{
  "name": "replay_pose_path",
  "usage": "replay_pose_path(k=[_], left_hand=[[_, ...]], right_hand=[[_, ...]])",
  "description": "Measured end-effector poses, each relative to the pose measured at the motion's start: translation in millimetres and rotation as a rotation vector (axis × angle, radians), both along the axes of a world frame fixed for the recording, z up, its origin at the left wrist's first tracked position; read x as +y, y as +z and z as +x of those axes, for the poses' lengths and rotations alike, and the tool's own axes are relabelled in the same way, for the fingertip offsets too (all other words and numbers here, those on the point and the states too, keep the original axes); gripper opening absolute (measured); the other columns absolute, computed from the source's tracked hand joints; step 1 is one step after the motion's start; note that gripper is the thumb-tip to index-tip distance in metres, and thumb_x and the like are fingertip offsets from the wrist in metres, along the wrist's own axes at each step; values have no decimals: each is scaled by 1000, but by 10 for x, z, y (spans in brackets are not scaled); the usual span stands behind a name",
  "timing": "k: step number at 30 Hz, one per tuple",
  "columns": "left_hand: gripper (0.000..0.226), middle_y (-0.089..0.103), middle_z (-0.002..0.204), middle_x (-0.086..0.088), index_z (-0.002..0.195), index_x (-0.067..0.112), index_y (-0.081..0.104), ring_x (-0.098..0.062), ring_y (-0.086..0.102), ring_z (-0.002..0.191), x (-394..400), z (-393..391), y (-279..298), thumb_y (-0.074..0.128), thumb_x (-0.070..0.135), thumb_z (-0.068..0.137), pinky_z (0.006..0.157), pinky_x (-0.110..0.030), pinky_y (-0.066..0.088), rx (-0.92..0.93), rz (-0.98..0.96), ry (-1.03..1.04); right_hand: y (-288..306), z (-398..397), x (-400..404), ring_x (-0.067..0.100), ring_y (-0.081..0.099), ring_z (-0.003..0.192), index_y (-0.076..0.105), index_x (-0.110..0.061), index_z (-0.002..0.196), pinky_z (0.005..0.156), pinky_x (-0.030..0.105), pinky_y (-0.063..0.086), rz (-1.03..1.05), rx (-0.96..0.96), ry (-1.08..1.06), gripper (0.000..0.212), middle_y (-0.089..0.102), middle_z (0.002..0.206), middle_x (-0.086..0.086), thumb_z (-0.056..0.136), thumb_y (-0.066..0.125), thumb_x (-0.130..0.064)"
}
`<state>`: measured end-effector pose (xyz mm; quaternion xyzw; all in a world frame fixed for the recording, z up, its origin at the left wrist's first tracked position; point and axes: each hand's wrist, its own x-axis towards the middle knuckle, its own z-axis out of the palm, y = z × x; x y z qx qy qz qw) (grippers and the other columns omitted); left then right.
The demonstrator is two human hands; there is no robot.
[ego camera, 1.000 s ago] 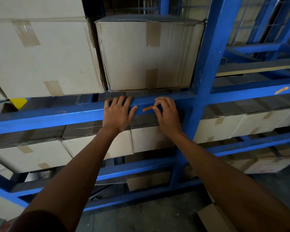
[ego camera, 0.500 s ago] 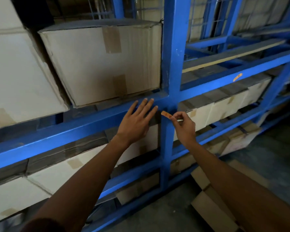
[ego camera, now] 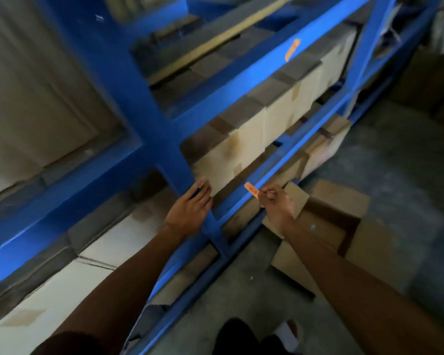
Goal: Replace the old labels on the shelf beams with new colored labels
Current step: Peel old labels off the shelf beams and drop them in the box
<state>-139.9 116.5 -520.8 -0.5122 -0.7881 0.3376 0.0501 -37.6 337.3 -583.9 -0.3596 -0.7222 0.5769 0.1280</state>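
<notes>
**Orange label pinched in your right hand, clear of the rack**

The orange label [ego camera: 251, 188] sits just left of centre-right in the frame, gripped by its lower-right end between the thumb and fingertips of your right hand [ego camera: 276, 202]. The free end sticks out up and to the left of that hand, so its long axis runs diagonally from lower right to upper left. It touches no beam.

Your left hand [ego camera: 190, 210] is spread flat, fingers together and extended, holding nothing, lying against the blue upright [ego camera: 164, 149] near frame centre, well left of the label.

A second orange label [ego camera: 292, 49] is stuck on the blue beam [ego camera: 241, 80] in the upper right, its length following the beam.

Half a second ago the label was near the upright just below the beam; now it is lower and further right, and your left hand has dropped off the beam. The view has tilted and blurred.
</notes>
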Motion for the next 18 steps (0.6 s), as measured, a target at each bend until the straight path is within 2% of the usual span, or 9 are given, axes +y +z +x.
replay_pose_path(k=[2, 6, 10, 12, 14, 16, 18], left_hand=[[54, 22, 162, -27, 153, 2, 29, -42, 14, 153, 82, 8, -305, 31, 26, 105, 112, -52, -31, -96, -105, 16], [51, 16, 163, -27, 153, 2, 28, -41, 9, 154, 324, -75, -830, 24, 17, 105, 111, -51, -31, -283, -223, 14], [51, 16, 166, -20, 153, 6, 28, -32, 4, 156, 717, -280, -1272, 24, 19, 105, 121, -49, -16, -399, -296, -14], [51, 21, 165, -17, 152, 7, 32, -30, 5, 156, 986, -436, -1435, 29, 21, 103, 121, -48, -16, -439, -335, -61], [52, 31, 162, -16, 148, 8, 42, -28, 9, 156, 1268, -631, -1570, 37, 24, 99, 117, -47, -22, -453, -395, -172], [49, 44, 153, -17, 140, 8, 52, -28, 20, 154, 1616, -871, -1750, 41, 23, 95, 115, -47, -29, -447, -421, -300], [40, 65, 127, -15, 122, 7, 66, -30, 46, 138, 1975, -1068, -1896, 45, 20, 90, 121, -49, -22, -427, -387, -448]], right_hand=[[-230, 141, 147, 18, 67, 81, 63, -27, 91, 77, 33, 53, -40, -53, -45, 7, 71, 83, -3, 86, 68, -29], [-636, 386, 438, 17, 70, 84, 67, -28, 92, 70, 26, 51, -109, -178, -137, 5, 71, 83, -5, 88, 66, -29], [-1058, 566, 720, 27, 67, 93, 69, -21, 94, 86, 39, 53, -149, -342, -206, 14, 74, 93, 6, 90, 63, -33], [-1226, 606, 866, 30, 66, 96, 67, -19, 98, 86, 40, 53, -194, -393, -240, 17, 73, 97, 9, 90, 63, -32], [-1358, 612, 1003, 29, 66, 95, 67, -20, 100, 81, 35, 52, -222, -444, -289, 19, 73, 97, 8, 90, 63, -35], [-1511, 557, 1180, 26, 65, 90, 66, -26, 93, 75, 32, 49, -236, -452, -346, 14, 73, 92, 4, 89, 63, -39], [-1659, 496, 1344, 20, 65, 84, 64, -31, 83, 67, 30, 47, -254, -435, -434, 11, 71, 85, -3, 88, 65, -40]])
